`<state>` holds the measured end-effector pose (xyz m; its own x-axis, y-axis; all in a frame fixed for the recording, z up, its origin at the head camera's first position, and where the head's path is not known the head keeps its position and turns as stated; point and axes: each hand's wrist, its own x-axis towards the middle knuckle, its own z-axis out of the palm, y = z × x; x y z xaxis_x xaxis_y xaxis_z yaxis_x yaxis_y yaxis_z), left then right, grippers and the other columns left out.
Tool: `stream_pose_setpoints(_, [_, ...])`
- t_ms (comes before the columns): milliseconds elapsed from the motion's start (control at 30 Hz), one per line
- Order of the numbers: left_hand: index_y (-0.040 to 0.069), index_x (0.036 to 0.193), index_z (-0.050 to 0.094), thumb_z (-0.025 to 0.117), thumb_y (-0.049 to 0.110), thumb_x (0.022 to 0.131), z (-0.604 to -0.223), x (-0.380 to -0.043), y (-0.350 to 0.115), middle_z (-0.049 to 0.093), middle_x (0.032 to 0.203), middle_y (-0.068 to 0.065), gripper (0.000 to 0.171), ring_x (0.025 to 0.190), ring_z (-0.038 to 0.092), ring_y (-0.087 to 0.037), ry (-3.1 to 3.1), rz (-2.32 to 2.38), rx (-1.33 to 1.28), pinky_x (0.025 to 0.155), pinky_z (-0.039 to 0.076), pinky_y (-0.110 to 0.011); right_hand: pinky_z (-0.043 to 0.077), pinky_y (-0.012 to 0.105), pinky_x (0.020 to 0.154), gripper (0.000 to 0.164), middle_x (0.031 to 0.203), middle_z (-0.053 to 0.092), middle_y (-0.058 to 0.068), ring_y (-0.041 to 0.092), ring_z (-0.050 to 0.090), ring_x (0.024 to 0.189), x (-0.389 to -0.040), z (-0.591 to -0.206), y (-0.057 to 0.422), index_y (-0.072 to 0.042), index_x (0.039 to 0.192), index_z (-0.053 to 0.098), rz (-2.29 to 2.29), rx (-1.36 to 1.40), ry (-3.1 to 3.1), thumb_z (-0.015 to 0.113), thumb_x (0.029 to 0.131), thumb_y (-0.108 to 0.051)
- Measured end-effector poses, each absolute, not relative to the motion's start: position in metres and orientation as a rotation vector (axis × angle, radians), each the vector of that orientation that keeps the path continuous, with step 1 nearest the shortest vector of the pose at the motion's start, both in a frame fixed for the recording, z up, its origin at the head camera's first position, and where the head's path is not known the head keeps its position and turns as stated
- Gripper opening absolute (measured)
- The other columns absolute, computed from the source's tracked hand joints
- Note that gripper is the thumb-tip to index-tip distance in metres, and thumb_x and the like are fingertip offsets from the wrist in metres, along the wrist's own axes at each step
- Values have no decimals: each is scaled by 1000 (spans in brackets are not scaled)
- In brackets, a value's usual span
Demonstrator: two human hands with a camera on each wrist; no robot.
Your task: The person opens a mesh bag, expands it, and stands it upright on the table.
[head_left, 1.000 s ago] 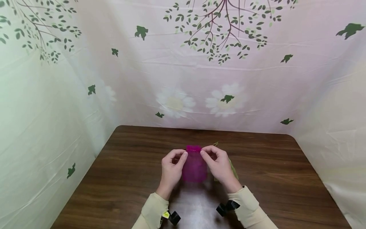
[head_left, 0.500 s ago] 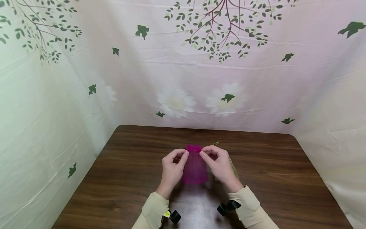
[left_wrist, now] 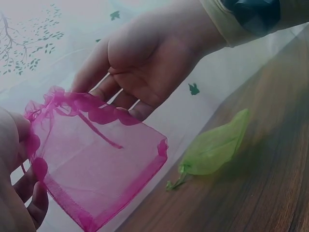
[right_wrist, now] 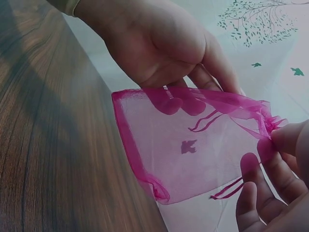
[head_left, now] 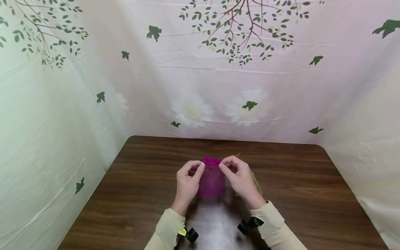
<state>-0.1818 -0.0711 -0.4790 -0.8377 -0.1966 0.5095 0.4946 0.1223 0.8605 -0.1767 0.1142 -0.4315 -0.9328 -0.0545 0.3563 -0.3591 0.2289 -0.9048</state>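
A sheer magenta drawstring pouch [head_left: 211,180] hangs between my two hands, its gathered mouth uppermost. My left hand [head_left: 188,181] pinches the left side of the mouth between thumb and finger. On the other side, my right hand [head_left: 240,176] pinches the mouth's right corner the same way. In the left wrist view the pouch [left_wrist: 104,159] is see-through, with a loose cord hanging from its neck. Curled fingers of both hands show through the mesh. From the right wrist, the pouch [right_wrist: 188,150] looks flat, with cord ends dangling on both sides.
A green mesh pouch [left_wrist: 212,147] with a tied cord lies on the dark wooden table [head_left: 140,180], partly hidden behind my right hand in the head view. Pale printed curtains [head_left: 200,86] enclose the table's back and sides.
Both hands keep their pinch at the mouth and have barely moved. The pouch's lower end swings slightly, ending a little farther from me than half a second ago.
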Motion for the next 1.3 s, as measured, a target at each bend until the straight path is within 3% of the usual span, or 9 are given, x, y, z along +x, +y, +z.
stream_pose_setpoints(167, [15, 98, 80, 77, 14, 97, -478, -185, -72, 76, 88, -4, 3, 76, 65, -14, -1884, -1766, -302, 69, 54, -26, 46, 21, 63, 5, 81, 68, 17, 8, 56, 68, -174, -420, 115, 7, 97, 69, 1785, 414, -2197, 71, 97, 2])
stream_pose_setpoints(367, [9, 97, 79, 77, 5, 95, -473, -187, -73, 75, 86, -9, 5, 75, 64, -11, -1866, -1747, -249, 67, 53, -24, 55, 24, 68, 7, 83, 69, 23, 15, 69, 73, -196, -447, 130, 0, 97, 70, 1868, 432, -2138, 72, 99, -6])
stream_pose_setpoints(533, [0, 96, 77, 74, -5, 93, -457, -179, -64, 74, 85, -16, 6, 73, 63, -10, -1864, -1732, -276, 66, 54, -26, 57, 25, 73, 9, 91, 71, 16, 23, 70, 81, -201, -450, 130, -1, 107, 70, 1886, 495, -2170, 71, 100, -8])
stream_pose_setpoints(667, [-3, 95, 75, 73, -6, 93, -447, -173, -61, 72, 83, -18, 5, 72, 62, -8, -1842, -1747, -298, 64, 53, -26, 52, 23, 69, 14, 93, 70, 10, 16, 65, 80, -203, -450, 128, -7, 113, 73, 1815, 461, -2216, 73, 100, -13])
stream_pose_setpoints(800, [-1, 96, 76, 74, -4, 93, -458, -180, -61, 73, 84, -16, 5, 72, 61, -8, -1865, -1752, -297, 65, 53, -29, 47, 23, 63, 9, 88, 69, 5, 13, 57, 73, -204, -448, 128, -9, 106, 78, 1699, 422, -2258, 76, 97, -11])
stream_pose_setpoints(1100, [3, 96, 77, 74, -3, 94, -470, -189, -60, 72, 82, -14, 6, 71, 59, -8, -1878, -1773, -269, 64, 50, -24, 42, 20, 59, 5, 83, 68, 11, 11, 52, 67, -204, -445, 125, 3, 93, 76, 1672, 421, -2192, 75, 95, -1])
stream_pose_setpoints(1300, [0, 95, 76, 73, -4, 95, -454, -183, -57, 70, 80, -18, 5, 71, 58, -7, -1871, -1788, -228, 65, 48, -22, 44, 19, 59, 6, 84, 69, 4, 10, 55, 69, -207, -448, 129, -10, 91, 79, 1710, 424, -2125, 77, 95, -7])
